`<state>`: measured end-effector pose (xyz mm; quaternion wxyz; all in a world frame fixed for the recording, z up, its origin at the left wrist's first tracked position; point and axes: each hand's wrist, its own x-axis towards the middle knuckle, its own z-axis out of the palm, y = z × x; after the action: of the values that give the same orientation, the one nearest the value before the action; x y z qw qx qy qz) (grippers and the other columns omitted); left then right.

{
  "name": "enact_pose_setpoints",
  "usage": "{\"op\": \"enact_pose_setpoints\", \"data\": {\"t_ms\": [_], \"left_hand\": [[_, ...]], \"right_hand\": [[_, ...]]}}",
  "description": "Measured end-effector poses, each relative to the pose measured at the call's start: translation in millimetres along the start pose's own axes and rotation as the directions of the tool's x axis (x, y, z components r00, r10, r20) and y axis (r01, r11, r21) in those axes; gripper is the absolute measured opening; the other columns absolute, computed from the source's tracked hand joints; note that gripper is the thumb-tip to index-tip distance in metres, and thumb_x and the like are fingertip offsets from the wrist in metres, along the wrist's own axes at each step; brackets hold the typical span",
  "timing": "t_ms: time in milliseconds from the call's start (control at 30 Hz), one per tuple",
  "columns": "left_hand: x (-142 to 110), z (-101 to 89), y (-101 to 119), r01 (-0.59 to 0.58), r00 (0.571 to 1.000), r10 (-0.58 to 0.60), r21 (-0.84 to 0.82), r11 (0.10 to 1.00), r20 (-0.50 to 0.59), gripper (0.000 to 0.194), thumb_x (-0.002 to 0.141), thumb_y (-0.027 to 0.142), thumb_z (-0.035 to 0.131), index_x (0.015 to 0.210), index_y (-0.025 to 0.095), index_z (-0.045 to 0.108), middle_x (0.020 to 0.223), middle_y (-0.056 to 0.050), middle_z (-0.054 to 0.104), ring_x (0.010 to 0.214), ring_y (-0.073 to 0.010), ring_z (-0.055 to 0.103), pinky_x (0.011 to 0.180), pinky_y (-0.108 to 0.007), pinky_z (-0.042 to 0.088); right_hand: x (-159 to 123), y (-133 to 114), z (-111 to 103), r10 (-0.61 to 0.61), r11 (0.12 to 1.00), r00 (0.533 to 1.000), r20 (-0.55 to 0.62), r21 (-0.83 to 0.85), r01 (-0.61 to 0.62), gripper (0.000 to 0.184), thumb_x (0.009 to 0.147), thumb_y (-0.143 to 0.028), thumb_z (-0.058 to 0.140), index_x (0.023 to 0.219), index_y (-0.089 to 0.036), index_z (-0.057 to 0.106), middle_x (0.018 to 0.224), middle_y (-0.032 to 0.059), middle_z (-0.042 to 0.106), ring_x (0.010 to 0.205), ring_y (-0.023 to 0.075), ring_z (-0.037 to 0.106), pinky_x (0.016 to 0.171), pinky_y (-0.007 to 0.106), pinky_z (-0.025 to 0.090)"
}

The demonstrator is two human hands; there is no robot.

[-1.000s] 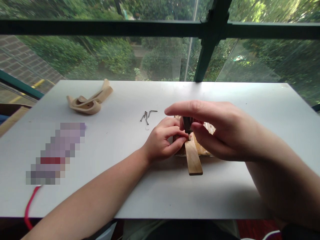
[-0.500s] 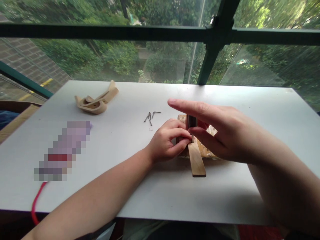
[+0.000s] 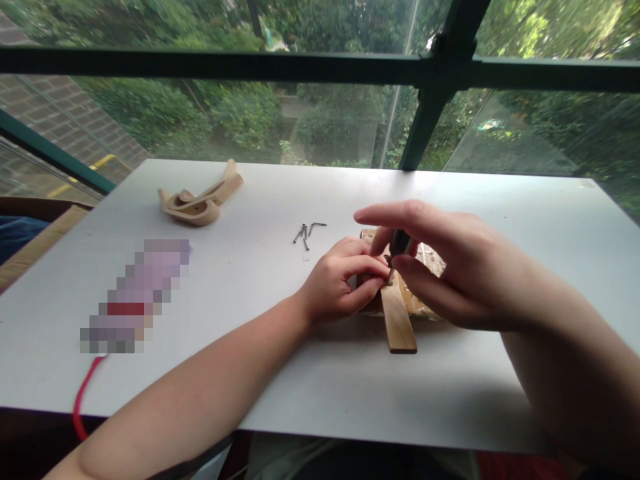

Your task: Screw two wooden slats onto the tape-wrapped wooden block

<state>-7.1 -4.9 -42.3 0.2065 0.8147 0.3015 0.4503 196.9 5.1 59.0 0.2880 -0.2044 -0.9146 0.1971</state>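
My right hand [image 3: 450, 267] is closed around the dark handle of a screwdriver [image 3: 401, 243], its index finger stretched out to the left. The metal shaft slants down to a screw [image 3: 389, 283] in a flat, pale wooden piece [image 3: 399, 320]. My left hand [image 3: 337, 280] pinches at the wooden piece close to the screw, thumb and index finger next to the shaft's tip. Its fingers hide the far part of that piece. Beneath lies a brown block [image 3: 425, 305] with a shiny, patterned surface, partly covered by both hands. The wooden piece sticks out over its near edge.
Several loose screws [image 3: 305, 233] lie left of the block. Curved pale wooden pieces [image 3: 200, 203] rest at the back left of the white table [image 3: 240, 320]. A blurred-out purple item [image 3: 145, 287] with a red strap [image 3: 83, 400] lies on the left. Window frames stand behind.
The screwdriver's handle has tilted to the right, and my right hand has shifted with its fingers curled closer round it. My left hand stays at the wooden piece. The view has moved slightly.
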Motion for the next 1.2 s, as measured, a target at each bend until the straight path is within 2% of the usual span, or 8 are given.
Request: {"op": "enact_pose_setpoints", "data": {"t_ms": [100,367,500,667,867,967,1100,1200], "left_hand": [[-0.1,-0.3,-0.4,-0.016,1.0,0.016,0.0,1.0,-0.002,0.012,0.089,0.018,0.062,0.093,0.018,0.073,0.103,-0.009,0.07,0.101,-0.0226,0.062,0.094,-0.04,0.053],[0.5,-0.9,0.3,-0.008,1.0,0.008,-0.001,1.0,-0.002,0.01,0.089,0.017,0.063,0.09,0.016,0.073,0.107,-0.012,0.069,0.104,-0.0234,0.063,0.093,-0.039,0.054],[-0.6,-0.3,-1.3,-0.011,1.0,0.011,0.013,1.0,0.001,0.012,0.089,0.016,0.064,0.095,0.017,0.074,0.106,-0.01,0.07,0.104,-0.0226,0.063,0.093,-0.038,0.053],[-0.6,0.6,-3.0,-0.037,0.999,0.037,0.007,0.999,-0.011,0.013,0.087,0.014,0.066,0.096,0.017,0.074,0.104,-0.009,0.071,0.102,-0.021,0.064,0.094,-0.037,0.053],[-0.4,0.6,-3.2,-0.05,0.998,0.05,-0.005,0.999,-0.026,0.013,0.087,0.013,0.067,0.095,0.018,0.074,0.102,-0.008,0.071,0.1,-0.02,0.063,0.092,-0.036,0.053],[0.4,0.7,-2.1,-0.041,0.999,0.041,-0.017,0.999,-0.017,0.013,0.087,0.013,0.065,0.096,0.018,0.074,0.104,-0.009,0.071,0.101,-0.0205,0.063,0.093,-0.037,0.053],[1.4,0.6,-0.5,-0.055,0.998,0.054,-0.041,0.998,-0.024,0.011,0.087,0.012,0.065,0.091,0.018,0.073,0.1,-0.008,0.07,0.099,-0.0198,0.063,0.095,-0.038,0.053],[0.6,0.8,-1.2,-0.05,0.998,0.05,-0.024,0.998,-0.033,0.011,0.086,0.012,0.066,0.092,0.019,0.073,0.1,-0.007,0.07,0.098,-0.0193,0.063,0.094,-0.037,0.054]], "right_hand": [[-0.3,-2.4,-2.0,0.013,0.997,0.998,0.062,0.076,-0.017,0.058,0.088,-0.004,0.048,0.144,-0.019,0.048,0.117,0.0074,0.071,0.096,0.0172,0.069,0.081,0.03,0.055],[2.0,-1.2,-4.8,0.037,0.999,0.998,0.059,-0.016,-0.036,0.043,0.096,-0.012,0.05,0.139,-0.017,0.053,0.104,0.0043,0.072,0.084,0.0132,0.067,0.072,0.025,0.053],[2.2,-1.0,-4.8,0.047,0.992,0.999,0.017,-0.116,-0.045,0.041,0.093,-0.014,0.058,0.134,-0.018,0.058,0.094,0.0017,0.071,0.073,0.0115,0.064,0.063,0.023,0.049],[2.6,0.6,-4.9,0.02,0.983,0.999,-0.026,-0.184,-0.024,0.039,0.092,-0.018,0.063,0.132,-0.016,0.06,0.086,0.0009,0.071,0.067,0.0112,0.063,0.061,0.023,0.047],[3.4,-0.4,-4.8,0.04,0.974,0.998,-0.048,-0.222,-0.05,0.025,0.091,-0.025,0.064,0.113,-0.014,0.065,0.072,-0.0015,0.064,0.054,0.0096,0.051,0.052,0.026,0.04],[3.2,-2.7,-5.0,0.056,0.986,0.998,-0.02,-0.156,-0.058,0.032,0.089,-0.017,0.057,0.12,-0.012,0.061,0.077,0.001,0.065,0.06,0.012,0.054,0.055,0.027,0.043],[2.7,-4.6,-5.8,0.068,0.997,0.997,0.03,-0.039,-0.066,0.047,0.086,-0.007,0.048,0.133,-0.01,0.055,0.101,0.0085,0.07,0.079,0.0161,0.063,0.07,0.031,0.051],[2.3,-4.9,-6.8,0.071,0.997,0.997,0.032,-0.045,-0.069,0.051,0.086,-0.005,0.046,0.136,-0.012,0.054,0.1,0.0072,0.07,0.079,0.0158,0.063,0.071,0.03,0.051]]}}
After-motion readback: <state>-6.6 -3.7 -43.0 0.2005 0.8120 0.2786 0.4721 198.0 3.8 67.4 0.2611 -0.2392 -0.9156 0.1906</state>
